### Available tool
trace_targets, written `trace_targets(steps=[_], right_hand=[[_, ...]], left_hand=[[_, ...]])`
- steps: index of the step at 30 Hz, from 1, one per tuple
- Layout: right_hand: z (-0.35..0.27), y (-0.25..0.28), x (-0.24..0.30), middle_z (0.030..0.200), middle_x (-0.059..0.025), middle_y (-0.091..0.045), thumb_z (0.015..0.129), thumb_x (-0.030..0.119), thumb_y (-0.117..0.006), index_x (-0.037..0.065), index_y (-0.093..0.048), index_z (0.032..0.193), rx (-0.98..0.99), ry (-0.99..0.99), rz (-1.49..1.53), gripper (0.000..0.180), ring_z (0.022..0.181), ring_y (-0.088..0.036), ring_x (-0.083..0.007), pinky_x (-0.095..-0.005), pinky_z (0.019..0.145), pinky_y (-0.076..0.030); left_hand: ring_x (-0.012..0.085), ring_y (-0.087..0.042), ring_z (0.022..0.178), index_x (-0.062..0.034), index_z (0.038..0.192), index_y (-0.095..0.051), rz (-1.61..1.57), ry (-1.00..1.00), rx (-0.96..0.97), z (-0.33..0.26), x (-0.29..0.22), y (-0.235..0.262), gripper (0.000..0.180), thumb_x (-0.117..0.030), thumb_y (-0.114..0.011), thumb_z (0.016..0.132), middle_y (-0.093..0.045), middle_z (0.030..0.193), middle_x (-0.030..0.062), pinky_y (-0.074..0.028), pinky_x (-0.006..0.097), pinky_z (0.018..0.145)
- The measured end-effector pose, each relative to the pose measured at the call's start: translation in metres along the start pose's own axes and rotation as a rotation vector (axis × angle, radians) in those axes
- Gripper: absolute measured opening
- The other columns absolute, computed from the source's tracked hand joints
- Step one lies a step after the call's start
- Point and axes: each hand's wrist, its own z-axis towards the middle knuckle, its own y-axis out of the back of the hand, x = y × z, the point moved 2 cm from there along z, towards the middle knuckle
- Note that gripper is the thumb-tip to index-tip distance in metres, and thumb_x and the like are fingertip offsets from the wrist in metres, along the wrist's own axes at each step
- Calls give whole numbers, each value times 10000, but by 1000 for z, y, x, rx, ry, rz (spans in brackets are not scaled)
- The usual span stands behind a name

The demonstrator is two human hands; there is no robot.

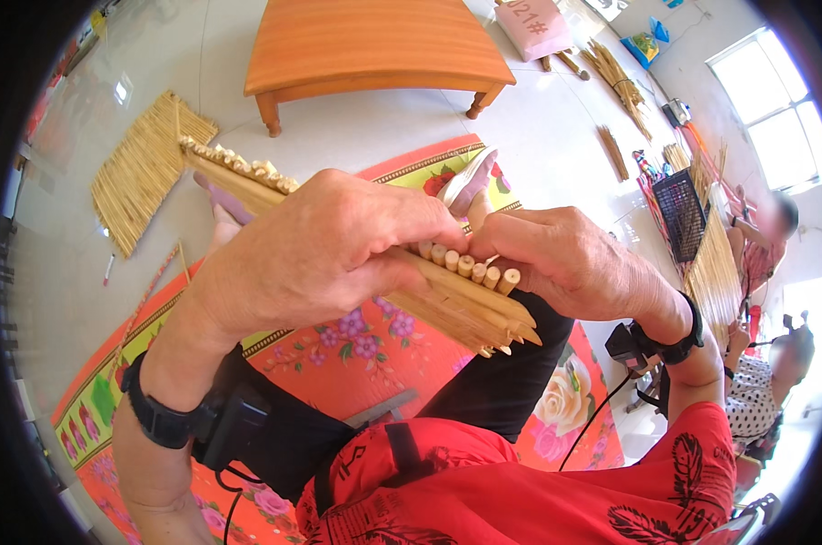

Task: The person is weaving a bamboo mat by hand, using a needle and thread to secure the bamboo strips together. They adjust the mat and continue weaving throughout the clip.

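Observation:
Across my lap I hold up a flat, tan bundle of plant stalks (pixel 461 304), its round cut ends lined up along the upper edge. My left hand (pixel 311 259) is wrapped round its middle, thumb lying along the near face. The bundle's far left part sticks out beyond the knuckles. At the upper edge, beside the cut ends, the fingers of my right hand (pixel 561 259) are pressed together in a pinch close to my left fingertips. Whether they grip a stalk or something thinner is hidden.
A red floral mat (pixel 365 350) lies under my legs. Ahead stands a low wooden table (pixel 374 50). A flat sheet of stalks (pixel 147 173) lies on the floor at left. To the right are a black basket (pixel 680 213), more stalks (pixel 715 277) and two people.

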Motion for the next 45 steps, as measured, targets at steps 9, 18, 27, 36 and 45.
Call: trace_targets(steps=[9, 18, 27, 36, 45], right_hand=[[-3, -4, 22, 736, -13, -431, 650, 486, -943, 36, -371, 1533, -94, -78, 50, 1145, 646, -494, -164, -329, 625, -453], [6, -19, 30, 924, -191, -691, 803, 149, -771, 4, -337, 1549, -136, 9, -33, 875, 727, -670, -357, -433, 725, -558], [0, -11, 31, 1085, -210, -716, 800, 166, -814, -15, -384, 1536, -196, -92, -136, 872, 1045, -694, -405, -453, 896, -560], [-46, -58, 24, 1167, -132, -682, 711, 281, -913, 42, -585, 1334, -535, -114, -97, 744, 1049, -655, -344, -450, 895, -544], [-18, -68, -9, 975, -83, -646, 850, 1, -763, 42, -681, 1066, -760, -65, 262, 235, 895, -673, -228, -340, 723, -544]], left_hand=[[364, -706, 888, -25, 1119, -694, -50, 87, 33, -5, -4, 2, 335, -10, -738, 786, -719, 960, 155, -565, 406, 760], [374, -713, 918, -18, 1112, -697, 11, 84, 17, -11, -7, -4, 313, -17, -737, 802, -730, 998, 169, -577, 415, 790], [280, -735, 890, -5, 1160, -714, -10, 150, -29, -10, -4, 5, 345, 16, -739, 817, -743, 991, 146, -583, 349, 796], [125, -703, 895, 9, 1145, -712, -15, 346, -311, -50, -24, 24, 320, 53, -791, 838, -740, 969, 69, -576, 270, 830], [158, -686, 866, -19, 1160, -721, 173, 203, -494, -60, -50, -16, 404, 29, -850, 780, -694, 1007, 71, -568, 282, 752]])
